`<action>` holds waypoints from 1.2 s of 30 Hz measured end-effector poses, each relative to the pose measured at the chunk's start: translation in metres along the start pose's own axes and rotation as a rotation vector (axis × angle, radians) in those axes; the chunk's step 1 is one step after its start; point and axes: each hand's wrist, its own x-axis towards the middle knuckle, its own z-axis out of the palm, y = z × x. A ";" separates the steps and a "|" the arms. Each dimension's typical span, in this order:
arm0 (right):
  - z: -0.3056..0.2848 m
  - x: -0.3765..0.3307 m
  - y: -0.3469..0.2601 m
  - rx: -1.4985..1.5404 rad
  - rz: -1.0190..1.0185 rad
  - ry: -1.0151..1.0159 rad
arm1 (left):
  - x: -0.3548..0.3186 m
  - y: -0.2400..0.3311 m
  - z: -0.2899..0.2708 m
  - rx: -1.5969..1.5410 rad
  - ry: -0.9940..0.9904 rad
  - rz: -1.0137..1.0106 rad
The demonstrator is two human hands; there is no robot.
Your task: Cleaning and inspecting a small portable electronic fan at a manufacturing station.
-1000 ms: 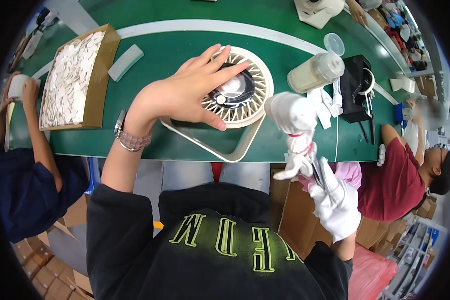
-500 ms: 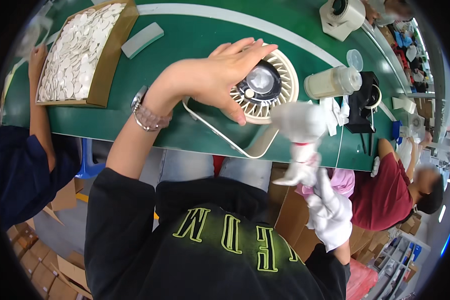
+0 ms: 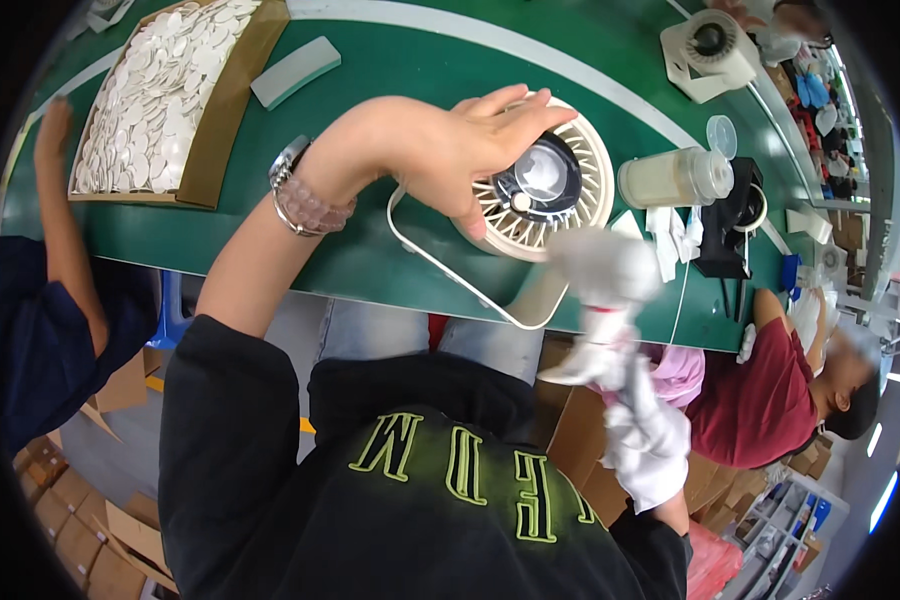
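A cream-coloured fan head [image 3: 595, 165] with a slotted ring grille and a black centre lies on the green table, its curved stand bracket [image 3: 450, 272] toward me. My left hand [image 3: 460, 150] is bare and spans the grille, thumb on the near side and fingers across the far side, gripping it. My right hand [image 3: 645, 435] wears a white glove and is closed on a white cloth bundle tied with a red band [image 3: 610, 275]. The bundle's round head, smeared by motion, is at the fan's lower right rim; I cannot tell whether it touches.
An open carton [image 3: 210, 120] of flat white discs stands left, beside a pale block [image 3: 296, 72]. To the right are a clear jar [image 3: 670, 178], white cloth scraps [image 3: 670, 232] and a black holder [image 3: 725, 225]. Another fan [image 3: 708, 50] stands far right. People sit on both sides.
The whole view has shifted slightly. My left hand keeps its hold on the fan, and the blurred cloth bundle stays by the rim. The left neighbour's forearm has moved away from the carton.
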 end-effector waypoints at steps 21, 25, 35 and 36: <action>-0.020 -0.006 0.030 0.300 0.222 0.236 | 0.001 0.004 -0.014 -0.029 -0.125 -0.024; -0.010 0.016 0.040 0.175 0.195 0.181 | 0.001 0.000 -0.014 -0.059 -0.128 0.022; -0.030 0.009 0.100 0.419 0.483 0.885 | -0.023 -0.016 -0.003 -0.290 0.369 -0.211; -0.029 0.022 0.117 0.205 0.497 0.843 | -0.027 -0.021 0.004 -0.354 0.334 -0.263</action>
